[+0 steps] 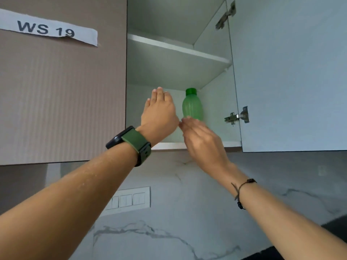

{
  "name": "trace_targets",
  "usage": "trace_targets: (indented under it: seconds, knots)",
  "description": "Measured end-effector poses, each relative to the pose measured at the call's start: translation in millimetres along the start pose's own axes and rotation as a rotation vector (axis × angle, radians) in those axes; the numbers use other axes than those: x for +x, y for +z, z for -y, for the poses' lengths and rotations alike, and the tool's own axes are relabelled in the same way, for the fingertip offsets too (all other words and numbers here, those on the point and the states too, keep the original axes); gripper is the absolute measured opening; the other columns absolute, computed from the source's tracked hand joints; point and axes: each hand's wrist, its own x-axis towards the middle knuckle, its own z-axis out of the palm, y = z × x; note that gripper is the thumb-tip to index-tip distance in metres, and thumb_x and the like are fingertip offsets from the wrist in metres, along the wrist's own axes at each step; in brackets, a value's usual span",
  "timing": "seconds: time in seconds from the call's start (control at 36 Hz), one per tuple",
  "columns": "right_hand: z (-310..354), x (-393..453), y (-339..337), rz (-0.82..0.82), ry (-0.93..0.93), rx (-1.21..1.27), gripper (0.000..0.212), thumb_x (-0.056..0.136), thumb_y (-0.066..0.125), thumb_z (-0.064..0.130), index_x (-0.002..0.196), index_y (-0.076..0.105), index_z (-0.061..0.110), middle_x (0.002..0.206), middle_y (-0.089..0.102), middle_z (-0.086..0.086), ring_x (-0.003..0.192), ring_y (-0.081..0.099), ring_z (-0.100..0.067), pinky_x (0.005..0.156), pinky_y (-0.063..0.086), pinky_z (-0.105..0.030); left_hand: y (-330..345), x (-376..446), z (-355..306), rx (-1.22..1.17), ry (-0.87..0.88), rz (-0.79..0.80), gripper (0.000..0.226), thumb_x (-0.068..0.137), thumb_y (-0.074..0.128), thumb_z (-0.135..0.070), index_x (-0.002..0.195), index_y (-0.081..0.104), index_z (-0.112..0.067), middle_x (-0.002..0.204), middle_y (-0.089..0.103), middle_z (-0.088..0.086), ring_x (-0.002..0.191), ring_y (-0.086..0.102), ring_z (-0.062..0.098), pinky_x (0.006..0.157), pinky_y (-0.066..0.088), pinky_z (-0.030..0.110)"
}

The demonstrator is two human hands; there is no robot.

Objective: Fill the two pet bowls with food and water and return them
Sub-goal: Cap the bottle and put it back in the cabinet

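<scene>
Green plastic bottle [192, 105] stands upright, capped, on the lower shelf of the open wall cabinet [180, 57]; its contents cannot be told. Left hand [159, 111] reaches inside with fingers straight; right hand [201, 141], fingers relaxed and holding nothing, sits just before the bottle's base.

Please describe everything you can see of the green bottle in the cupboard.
The bottle is translucent green plastic with faint vertical ribs, a rounded shoulder and a darker green screw cap, which is on. It stands upright on the lower shelf of the open cupboard, near the back right corner. Its base is hidden behind the right hand, whose fingers reach its lower part; whether they touch it is unclear.
</scene>
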Motion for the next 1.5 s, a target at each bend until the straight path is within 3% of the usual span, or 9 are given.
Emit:
trace_targets:
  seconds: [0.5, 0.67, 0.75, 0.86, 0.97, 1.06, 1.19, 1.33, 1.5]
  knots:
    - [-161, -24, -233, -0.068, 0.251, -0.373, 0.035, 0.084, 0.041, 0.011, 0.096, 0.071, -0.001, 0.096, 0.073, -0.014, 0.094, 0.068, -0.029, 0.085, 0.047, -0.027, -27, -3, -262, -0.390, 0.394, -0.091, 0.046, 0.087, 0.038, -0.003, 0.132, 0.036, 0.003, 0.140, 0.038, 0.019, 0.126, 0.039, 0.032, 0.101, 0.033, 0.037]
    - [-206, -48, -301, 0.023, 0.351, -0.506, 0.033, 0.080, 0.050, 0.005, 0.108, 0.064, -0.006, 0.116, 0.064, -0.021, 0.110, 0.057, -0.040, 0.093, 0.050, -0.044, -39, 0, -349, -0.597, 0.542, -0.108, 0.046, 0.089, 0.039, -0.004, 0.134, 0.037, -0.001, 0.136, 0.043, 0.017, 0.121, 0.044, 0.030, 0.094, 0.038, 0.036]
    - [-221, -58, -317, 0.100, 0.502, -0.476, 0.046, 0.079, 0.059, -0.002, 0.124, 0.054, -0.003, 0.135, 0.051, -0.018, 0.122, 0.045, -0.039, 0.097, 0.046, -0.042, -47, -5, -388, -0.679, 0.644, -0.135, 0.045, 0.092, 0.040, -0.009, 0.137, 0.039, -0.007, 0.135, 0.043, 0.018, 0.122, 0.044, 0.031, 0.095, 0.039, 0.038]
    - [-219, -66, -321, -0.005, 0.598, -0.277, 0.037, 0.080, 0.052, 0.002, 0.116, 0.055, -0.007, 0.112, 0.060, -0.020, 0.103, 0.056, -0.029, 0.080, 0.044, -0.030, -48, -7, -425, -0.614, 0.716, -0.146, 0.049, 0.086, 0.025, -0.020, 0.124, 0.053, -0.005, 0.127, 0.049, 0.016, 0.119, 0.040, 0.032, 0.092, 0.036, 0.036]
    - [-220, -72, -327, -0.126, 0.740, -0.131, 0.033, 0.083, 0.052, -0.005, 0.116, 0.055, -0.004, 0.116, 0.058, -0.017, 0.101, 0.056, -0.028, 0.072, 0.033, -0.016, -39, -3, -437, -0.530, 0.678, -0.161, 0.054, 0.088, 0.018, -0.029, 0.086, 0.064, -0.002, 0.120, 0.054, 0.013, 0.131, 0.028, 0.035, 0.102, 0.034, 0.044]
    - [-221, -76, -326, -0.153, 0.759, -0.113, 0.018, 0.081, 0.052, -0.006, 0.096, 0.062, -0.004, 0.088, 0.062, -0.019, 0.073, 0.050, -0.025, 0.056, 0.024, -0.019, -33, -1, -432, -0.390, 0.704, -0.192, 0.041, 0.096, 0.030, -0.024, 0.101, 0.066, -0.004, 0.149, 0.032, 0.010, 0.144, 0.007, 0.034, 0.109, 0.026, 0.045]
    - [-214, -71, -328, -0.205, 0.804, -0.047, 0.010, 0.081, 0.055, 0.003, 0.086, 0.063, 0.008, 0.067, 0.055, -0.001, 0.058, 0.040, -0.013, 0.047, 0.029, -0.011, -33, -4, -419, -0.230, 0.755, -0.230, 0.037, 0.095, 0.027, -0.019, 0.110, 0.055, -0.001, 0.145, 0.032, 0.022, 0.141, 0.008, 0.047, 0.114, 0.023, 0.047]
    - [-183, -56, -329, -0.231, 0.777, 0.093, 0.030, 0.077, 0.057, 0.000, 0.065, 0.044, 0.024, 0.066, 0.052, -0.001, 0.055, 0.040, -0.008, 0.045, 0.032, -0.009, -52, -14, -398, -0.144, 0.757, -0.417, 0.041, 0.084, 0.015, -0.015, 0.083, 0.054, -0.004, 0.083, 0.042, 0.016, 0.114, 0.042, 0.046, 0.111, 0.023, 0.055]
    - [-125, -40, -304, -0.249, 0.686, 0.255, 0.008, 0.073, 0.061, 0.002, 0.079, 0.059, 0.006, 0.079, 0.056, -0.007, 0.069, 0.050, -0.021, 0.057, 0.035, -0.032, -72, -41, -334, -0.229, 0.634, -0.599, 0.027, 0.071, 0.033, -0.014, 0.068, 0.055, 0.002, 0.090, 0.056, 0.027, 0.085, 0.052, 0.038, 0.077, 0.044, 0.039]
